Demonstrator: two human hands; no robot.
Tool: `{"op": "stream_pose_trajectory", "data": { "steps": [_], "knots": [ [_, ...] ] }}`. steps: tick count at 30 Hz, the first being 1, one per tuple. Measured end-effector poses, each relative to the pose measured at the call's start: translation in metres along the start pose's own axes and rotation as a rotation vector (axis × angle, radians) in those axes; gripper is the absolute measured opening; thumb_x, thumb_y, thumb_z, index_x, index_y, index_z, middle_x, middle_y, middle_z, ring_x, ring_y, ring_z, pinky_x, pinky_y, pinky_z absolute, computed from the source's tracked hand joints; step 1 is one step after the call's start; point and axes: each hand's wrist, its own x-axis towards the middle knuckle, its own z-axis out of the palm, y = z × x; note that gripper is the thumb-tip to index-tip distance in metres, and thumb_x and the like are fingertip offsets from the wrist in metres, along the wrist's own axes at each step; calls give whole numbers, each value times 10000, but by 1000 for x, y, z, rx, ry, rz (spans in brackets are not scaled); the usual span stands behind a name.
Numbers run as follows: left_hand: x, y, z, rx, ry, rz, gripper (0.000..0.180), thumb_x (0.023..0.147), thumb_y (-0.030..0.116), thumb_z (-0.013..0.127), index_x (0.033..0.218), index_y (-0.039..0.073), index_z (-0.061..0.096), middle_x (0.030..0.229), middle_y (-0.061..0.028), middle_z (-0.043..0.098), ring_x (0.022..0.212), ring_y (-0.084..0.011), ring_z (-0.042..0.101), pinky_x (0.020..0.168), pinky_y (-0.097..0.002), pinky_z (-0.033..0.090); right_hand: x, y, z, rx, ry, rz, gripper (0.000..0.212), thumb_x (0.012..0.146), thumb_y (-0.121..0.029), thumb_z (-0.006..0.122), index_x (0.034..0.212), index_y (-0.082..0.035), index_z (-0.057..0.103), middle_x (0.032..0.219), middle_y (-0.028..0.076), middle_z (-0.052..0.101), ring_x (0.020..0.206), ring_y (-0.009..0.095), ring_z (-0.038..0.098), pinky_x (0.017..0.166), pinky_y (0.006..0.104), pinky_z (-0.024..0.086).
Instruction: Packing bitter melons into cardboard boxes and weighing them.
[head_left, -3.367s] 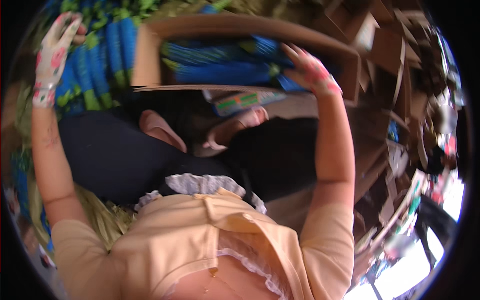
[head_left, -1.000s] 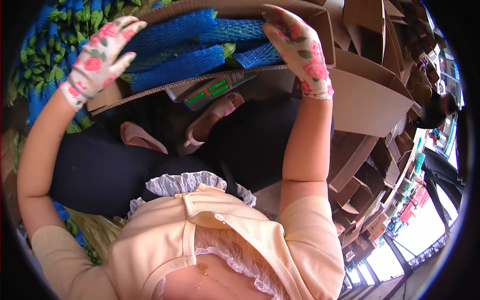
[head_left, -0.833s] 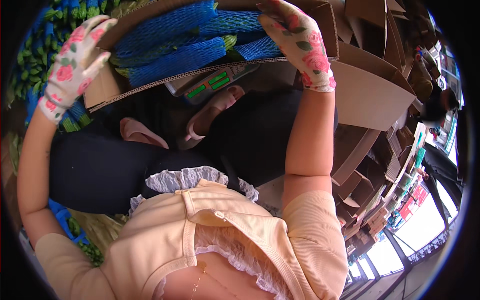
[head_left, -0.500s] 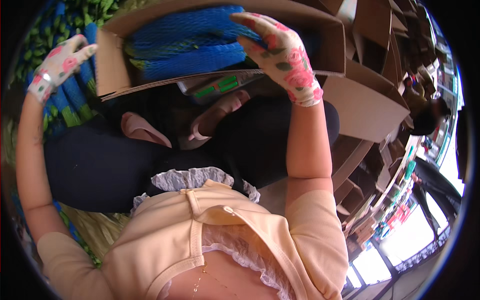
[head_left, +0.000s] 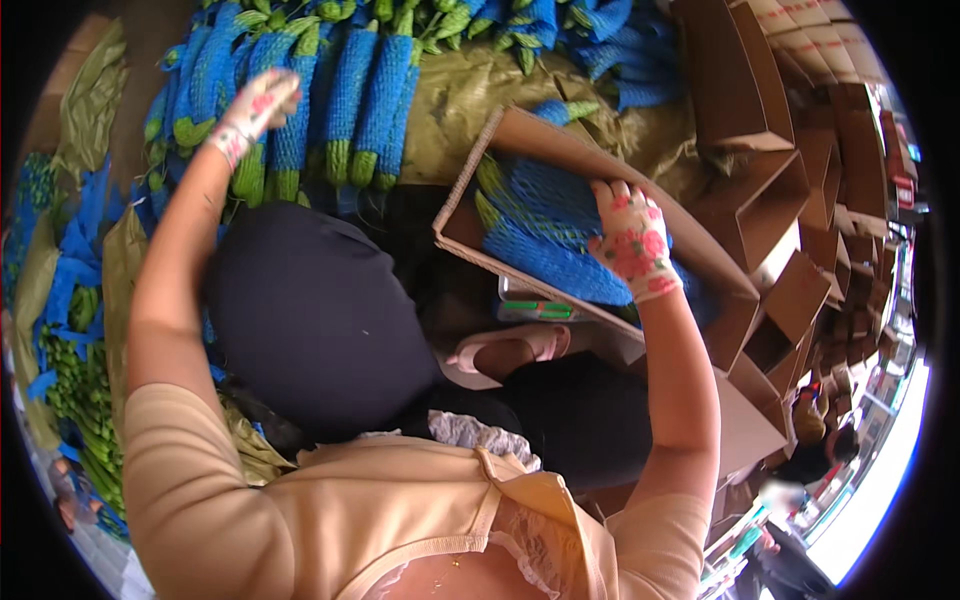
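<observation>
Both my hands wear white gloves with a pink floral print. My left hand reaches out over a row of long green gourds in blue net sleeves; its fingers look bent and are blurred, and I cannot tell whether it touches one. A long open cardboard box stands tilted in front of me, with more blue-netted gourds lying lengthwise in it. My right hand rests over the gourds in this box, palm down, fingers stretched toward the far wall and thumb apart.
Under the box sits a scale with a green lit display. Several empty cardboard boxes crowd the right side. Olive sheeting lies beneath the gourds. Unwrapped green vegetables lie at the left. Another person is at the far right.
My view has turned left, bringing the gourd row into sight. My left hand has moved from beside the box to over the row; my right hand has come down onto the boxed gourds.
</observation>
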Motion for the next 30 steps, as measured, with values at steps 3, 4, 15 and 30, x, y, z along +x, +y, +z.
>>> {"op": "stream_pose_trajectory", "data": {
  "steps": [3,4,15,30],
  "knots": [
    [10,-121,-26,-78,114,-141,404,887,329,624,1192,79,541,982,-64,632,836,-169,602,730,-289,489,-6,-9,-7,138,-31,57,626,586,-127,716,1175,-57,518,1103,160,549,1056,344,526,883,428,454],
    [13,-158,-33,202,312,5,397,881,307,622,1187,67,545,1037,-100,632,902,-222,611,790,-322,488,-7,-16,-8,268,-25,79,599,579,-114,705,1146,-50,520,1083,172,542,1035,363,522,875,426,451],
    [28,-114,-6,1132,738,-167,684,740,361,718,1312,112,438,1216,-139,525,1128,-317,508,918,-430,448,0,-39,15,450,-145,49,717,614,-89,714,1287,-85,467,1133,173,543,1085,374,516,947,421,427],
    [35,-129,42,829,602,-146,822,731,476,681,1375,96,341,1265,-182,531,1147,-334,544,956,-431,422,3,-45,23,418,-19,71,694,586,-117,691,1252,-116,496,1084,157,552,1024,373,537,906,430,453]
  ]
}}
